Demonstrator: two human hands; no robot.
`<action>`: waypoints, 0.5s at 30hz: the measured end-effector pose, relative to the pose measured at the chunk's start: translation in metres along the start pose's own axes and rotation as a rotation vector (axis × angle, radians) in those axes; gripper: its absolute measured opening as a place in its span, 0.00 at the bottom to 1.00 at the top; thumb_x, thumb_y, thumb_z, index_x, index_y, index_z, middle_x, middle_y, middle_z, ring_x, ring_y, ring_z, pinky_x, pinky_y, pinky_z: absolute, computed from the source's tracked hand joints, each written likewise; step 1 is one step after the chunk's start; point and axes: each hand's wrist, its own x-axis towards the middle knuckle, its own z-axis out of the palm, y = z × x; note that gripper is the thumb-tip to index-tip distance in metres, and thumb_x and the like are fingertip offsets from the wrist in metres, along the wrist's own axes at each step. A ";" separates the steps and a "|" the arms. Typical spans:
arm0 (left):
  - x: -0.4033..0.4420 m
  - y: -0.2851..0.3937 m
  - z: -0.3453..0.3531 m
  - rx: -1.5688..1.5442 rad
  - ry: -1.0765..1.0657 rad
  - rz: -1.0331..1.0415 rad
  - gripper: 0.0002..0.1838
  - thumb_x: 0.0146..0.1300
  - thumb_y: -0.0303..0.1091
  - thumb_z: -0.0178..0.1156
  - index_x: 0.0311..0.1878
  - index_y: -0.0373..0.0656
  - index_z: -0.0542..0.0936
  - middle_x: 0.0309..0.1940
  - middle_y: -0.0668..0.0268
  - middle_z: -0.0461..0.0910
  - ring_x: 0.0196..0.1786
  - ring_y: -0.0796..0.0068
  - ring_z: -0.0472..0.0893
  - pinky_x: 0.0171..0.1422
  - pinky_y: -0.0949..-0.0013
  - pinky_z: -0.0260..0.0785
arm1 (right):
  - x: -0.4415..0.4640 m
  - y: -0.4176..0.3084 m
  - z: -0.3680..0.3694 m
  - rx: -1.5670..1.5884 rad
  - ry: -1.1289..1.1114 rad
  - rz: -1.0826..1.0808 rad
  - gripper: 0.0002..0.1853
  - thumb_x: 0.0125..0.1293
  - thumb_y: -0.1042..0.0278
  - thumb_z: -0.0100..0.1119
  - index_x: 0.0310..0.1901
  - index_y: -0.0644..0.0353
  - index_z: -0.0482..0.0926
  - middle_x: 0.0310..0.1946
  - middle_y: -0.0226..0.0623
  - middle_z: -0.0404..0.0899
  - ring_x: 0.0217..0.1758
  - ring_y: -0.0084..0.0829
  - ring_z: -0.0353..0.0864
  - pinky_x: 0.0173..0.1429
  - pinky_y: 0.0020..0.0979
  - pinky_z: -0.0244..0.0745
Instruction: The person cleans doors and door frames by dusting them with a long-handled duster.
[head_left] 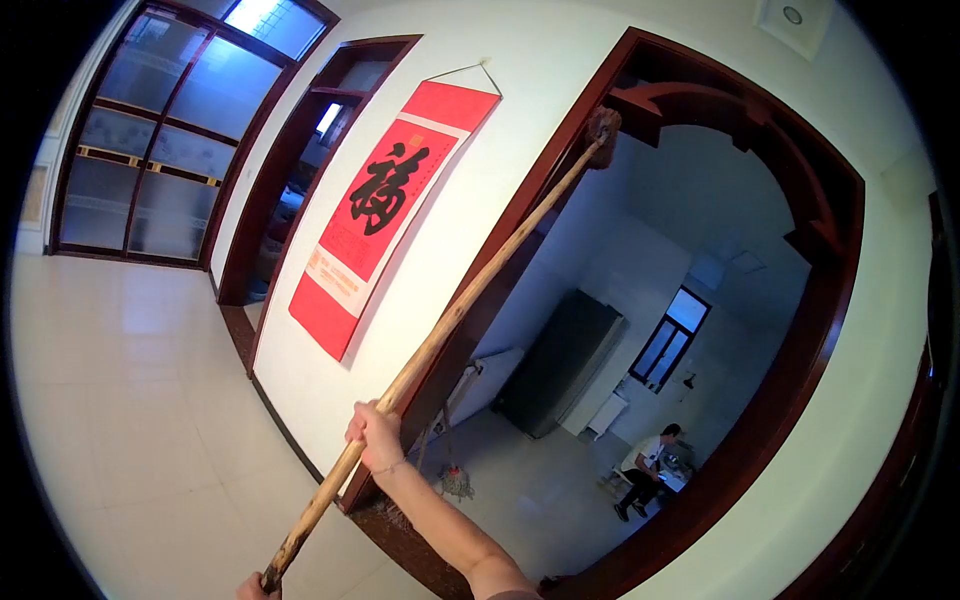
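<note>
My right hand (377, 438) is wrapped round the middle of a long wooden pole (430, 345). Lower down, at the bottom edge of the view, my left hand (258, 588) grips the pole's butt end and is partly cut off. The pole slants up to the right and carries a brown, shaggy duster head (603, 136). That head is up by the top left corner of the dark red wooden door frame (545, 165); whether it touches the wood I cannot tell.
A red hanging scroll (390, 215) is on the white wall left of the frame. Through the doorway are a mop (457, 482), a dark fridge (560, 362) and a seated person (645, 468) at a small table. Glass sliding doors (150, 140) stand far left.
</note>
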 end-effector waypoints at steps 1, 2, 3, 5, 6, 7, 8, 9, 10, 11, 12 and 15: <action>0.003 0.019 -0.007 0.060 0.032 0.006 0.16 0.56 0.46 0.60 0.39 0.44 0.78 0.29 0.50 0.78 0.34 0.50 0.77 0.40 0.57 0.69 | 0.012 -0.008 0.000 0.017 -0.006 -0.022 0.12 0.54 0.76 0.52 0.19 0.54 0.61 0.11 0.27 0.59 0.10 0.24 0.59 0.18 0.31 0.61; 0.011 0.039 -0.010 0.151 0.041 0.026 0.16 0.56 0.46 0.60 0.39 0.45 0.78 0.28 0.49 0.77 0.33 0.53 0.78 0.39 0.58 0.69 | 0.025 -0.018 -0.001 0.031 -0.011 -0.045 0.12 0.54 0.76 0.52 0.19 0.54 0.61 0.11 0.26 0.58 0.10 0.23 0.58 0.18 0.30 0.61; 0.016 0.055 -0.009 0.151 0.039 0.022 0.16 0.56 0.46 0.60 0.39 0.45 0.78 0.28 0.49 0.77 0.33 0.53 0.78 0.39 0.58 0.69 | 0.038 -0.030 -0.005 0.051 -0.049 -0.035 0.12 0.53 0.76 0.52 0.19 0.53 0.60 0.11 0.25 0.57 0.10 0.23 0.57 0.19 0.29 0.60; 0.021 0.079 -0.007 0.109 0.283 0.177 0.13 0.44 0.38 0.66 0.23 0.40 0.75 0.18 0.52 0.75 0.24 0.50 0.76 0.29 0.55 0.67 | 0.049 -0.049 -0.008 0.049 -0.023 -0.024 0.13 0.53 0.77 0.52 0.18 0.53 0.60 0.11 0.26 0.57 0.11 0.23 0.58 0.19 0.29 0.60; 0.020 0.085 -0.011 0.106 0.290 0.225 0.13 0.44 0.38 0.66 0.23 0.39 0.75 0.18 0.52 0.75 0.25 0.50 0.76 0.30 0.55 0.67 | 0.050 -0.048 -0.009 0.049 -0.023 -0.026 0.13 0.53 0.77 0.52 0.18 0.53 0.60 0.11 0.26 0.57 0.11 0.23 0.58 0.19 0.29 0.60; 0.019 0.082 -0.012 0.105 0.287 0.226 0.13 0.44 0.38 0.66 0.23 0.39 0.75 0.18 0.52 0.75 0.25 0.50 0.76 0.30 0.55 0.67 | 0.050 -0.046 -0.010 0.027 -0.006 -0.023 0.13 0.53 0.76 0.52 0.18 0.53 0.60 0.11 0.26 0.57 0.11 0.23 0.58 0.19 0.29 0.60; 0.020 0.076 -0.012 0.149 0.250 0.202 0.13 0.45 0.38 0.66 0.24 0.38 0.75 0.18 0.52 0.76 0.25 0.50 0.77 0.31 0.56 0.68 | 0.050 -0.043 -0.012 0.006 0.010 -0.021 0.13 0.53 0.76 0.51 0.18 0.53 0.60 0.11 0.26 0.57 0.11 0.23 0.59 0.19 0.30 0.60; 0.018 0.066 -0.014 0.197 0.212 0.178 0.14 0.45 0.39 0.66 0.26 0.37 0.76 0.19 0.52 0.76 0.26 0.51 0.77 0.32 0.57 0.68 | 0.047 -0.033 -0.016 0.009 0.014 -0.019 0.13 0.53 0.76 0.51 0.18 0.53 0.60 0.11 0.26 0.57 0.11 0.23 0.59 0.19 0.30 0.60; 0.014 0.051 -0.018 0.201 0.211 0.175 0.14 0.45 0.39 0.66 0.26 0.37 0.76 0.19 0.52 0.76 0.26 0.51 0.77 0.32 0.57 0.68 | 0.041 -0.015 -0.021 0.003 -0.004 -0.014 0.12 0.53 0.75 0.51 0.18 0.54 0.61 0.10 0.27 0.57 0.11 0.24 0.59 0.19 0.30 0.61; 0.008 0.032 -0.024 0.201 0.110 0.111 0.14 0.52 0.43 0.61 0.33 0.41 0.77 0.24 0.51 0.77 0.30 0.53 0.77 0.36 0.58 0.68 | 0.036 0.003 -0.021 -0.003 -0.028 -0.011 0.12 0.54 0.75 0.50 0.17 0.54 0.61 0.10 0.28 0.57 0.11 0.24 0.60 0.19 0.30 0.61; 0.001 0.010 -0.030 0.204 0.005 0.050 0.16 0.58 0.48 0.57 0.40 0.46 0.78 0.30 0.51 0.77 0.34 0.55 0.77 0.39 0.59 0.68 | 0.025 0.020 -0.020 0.032 -0.016 0.032 0.11 0.54 0.75 0.50 0.18 0.54 0.62 0.10 0.28 0.58 0.11 0.25 0.60 0.19 0.31 0.62; -0.031 -0.082 -0.045 0.433 0.308 0.419 0.16 0.57 0.48 0.57 0.35 0.43 0.78 0.26 0.51 0.78 0.32 0.51 0.78 0.38 0.57 0.69 | -0.026 0.071 -0.007 0.047 0.023 0.148 0.11 0.54 0.75 0.49 0.18 0.56 0.62 0.10 0.30 0.59 0.13 0.27 0.62 0.19 0.31 0.63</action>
